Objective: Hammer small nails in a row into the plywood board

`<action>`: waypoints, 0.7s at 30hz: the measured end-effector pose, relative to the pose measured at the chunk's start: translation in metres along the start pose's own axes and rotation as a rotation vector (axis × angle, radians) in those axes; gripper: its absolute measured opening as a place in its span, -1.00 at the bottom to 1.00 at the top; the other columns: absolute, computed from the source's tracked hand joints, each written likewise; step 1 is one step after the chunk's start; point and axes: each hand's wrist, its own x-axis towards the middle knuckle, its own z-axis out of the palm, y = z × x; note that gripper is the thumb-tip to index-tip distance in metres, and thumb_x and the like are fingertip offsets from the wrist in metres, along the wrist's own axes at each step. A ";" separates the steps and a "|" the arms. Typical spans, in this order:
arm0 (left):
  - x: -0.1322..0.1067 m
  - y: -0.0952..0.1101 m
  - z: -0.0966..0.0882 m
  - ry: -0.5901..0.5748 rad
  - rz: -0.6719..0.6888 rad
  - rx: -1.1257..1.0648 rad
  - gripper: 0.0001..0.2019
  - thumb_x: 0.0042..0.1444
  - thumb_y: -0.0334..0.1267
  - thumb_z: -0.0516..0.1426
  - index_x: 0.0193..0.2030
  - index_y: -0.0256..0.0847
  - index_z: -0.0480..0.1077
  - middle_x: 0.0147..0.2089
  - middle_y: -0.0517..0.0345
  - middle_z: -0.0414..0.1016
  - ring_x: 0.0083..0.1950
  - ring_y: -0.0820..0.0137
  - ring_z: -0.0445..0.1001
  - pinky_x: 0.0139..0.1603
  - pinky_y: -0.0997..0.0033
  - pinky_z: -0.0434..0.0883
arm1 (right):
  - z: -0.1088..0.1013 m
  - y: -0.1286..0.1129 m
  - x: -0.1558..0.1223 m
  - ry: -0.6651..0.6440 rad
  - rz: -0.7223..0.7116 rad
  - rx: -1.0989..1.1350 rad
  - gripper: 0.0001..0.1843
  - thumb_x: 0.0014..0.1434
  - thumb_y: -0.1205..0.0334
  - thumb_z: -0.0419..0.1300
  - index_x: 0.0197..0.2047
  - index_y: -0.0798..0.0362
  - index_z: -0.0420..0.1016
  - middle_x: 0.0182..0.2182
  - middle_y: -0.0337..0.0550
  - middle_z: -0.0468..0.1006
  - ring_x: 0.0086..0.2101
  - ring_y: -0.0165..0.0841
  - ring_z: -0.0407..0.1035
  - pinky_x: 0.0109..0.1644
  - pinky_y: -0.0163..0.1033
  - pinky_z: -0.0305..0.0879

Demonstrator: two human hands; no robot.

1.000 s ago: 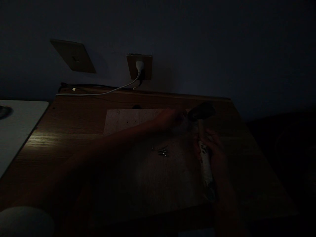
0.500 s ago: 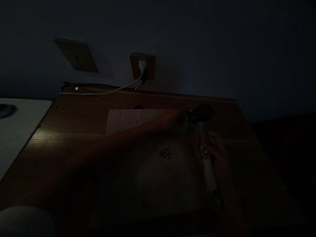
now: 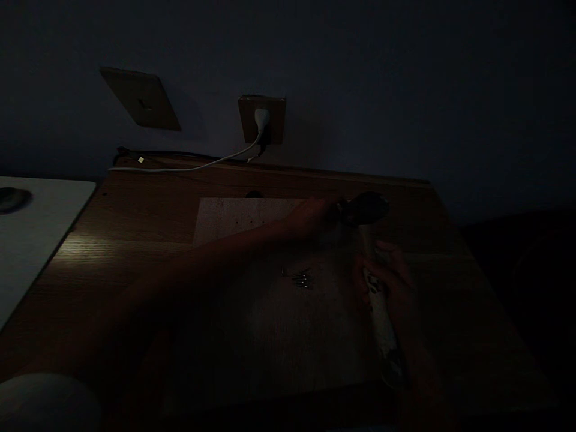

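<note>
The scene is very dark. My right hand (image 3: 389, 279) is wrapped round the pale handle of a hammer (image 3: 365, 207), whose dark head hangs just above a light board (image 3: 252, 312) lying on the wooden table (image 3: 112, 234). My left hand (image 3: 315, 217) reaches across the board with its fingers pinched right beside the hammer head; what they hold is too small and dark to name. A small heap of nails (image 3: 299, 278) lies on the board between my arms.
A white cable (image 3: 189, 167) runs along the table's back edge to a plug in a wall socket (image 3: 261, 118). A second wall plate (image 3: 140, 98) sits to the left. A white surface (image 3: 31, 228) adjoins the table's left side.
The hammer head has come down a little and moved left, closer to my left fingers. My left hand has stayed in place.
</note>
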 end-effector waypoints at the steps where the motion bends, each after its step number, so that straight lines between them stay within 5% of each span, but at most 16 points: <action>1: 0.000 0.000 0.000 0.000 0.005 -0.004 -0.51 0.16 -0.39 0.24 0.26 -0.22 0.45 0.07 -0.03 0.70 0.07 0.20 0.68 0.08 0.26 0.55 | 0.000 0.000 0.000 -0.008 0.007 -0.009 -0.40 -0.02 -0.03 0.46 -0.01 -0.17 0.26 -0.65 -0.48 0.48 -0.75 -0.43 0.19 -0.74 -0.40 0.12; 11: -0.003 0.004 -0.004 -0.033 -0.001 -0.001 -0.49 0.18 -0.38 0.23 0.29 -0.23 0.40 0.11 -0.02 0.67 0.09 0.22 0.65 0.11 0.27 0.53 | 0.001 -0.001 0.000 0.068 0.039 -0.009 -0.36 -0.13 0.00 0.50 -0.04 -0.16 0.30 -0.65 -0.48 0.49 -0.76 -0.42 0.19 -0.74 -0.37 0.12; 16: -0.002 0.018 -0.023 -0.064 0.002 0.093 -0.63 0.15 -0.37 0.23 0.11 -0.26 0.47 0.12 -0.05 0.61 0.06 0.24 0.59 0.03 0.31 0.50 | 0.000 -0.001 0.004 0.145 0.019 -0.037 -0.39 -0.15 -0.01 0.47 -0.07 -0.13 0.33 -0.70 -0.47 0.43 -0.76 -0.41 0.18 -0.73 -0.39 0.07; 18: -0.007 0.033 -0.037 -0.192 0.026 0.162 -0.75 0.17 -0.34 0.23 0.00 -0.25 0.51 0.05 -0.04 0.63 -0.01 0.25 0.58 -0.04 0.33 0.47 | 0.000 -0.002 0.005 0.184 0.049 -0.081 -0.38 -0.18 -0.02 0.47 -0.07 -0.11 0.35 -0.72 -0.46 0.41 -0.76 -0.40 0.18 -0.73 -0.38 0.07; 21: -0.019 0.056 -0.059 -0.552 0.088 0.242 -0.83 0.16 -0.35 0.23 -0.11 -0.18 0.55 -0.07 0.06 0.65 -0.13 0.29 0.55 -0.14 0.35 0.41 | 0.001 -0.004 0.004 0.215 0.096 -0.130 -0.34 -0.21 -0.05 0.44 -0.04 -0.11 0.35 -0.74 -0.46 0.41 -0.76 -0.38 0.18 -0.74 -0.36 0.07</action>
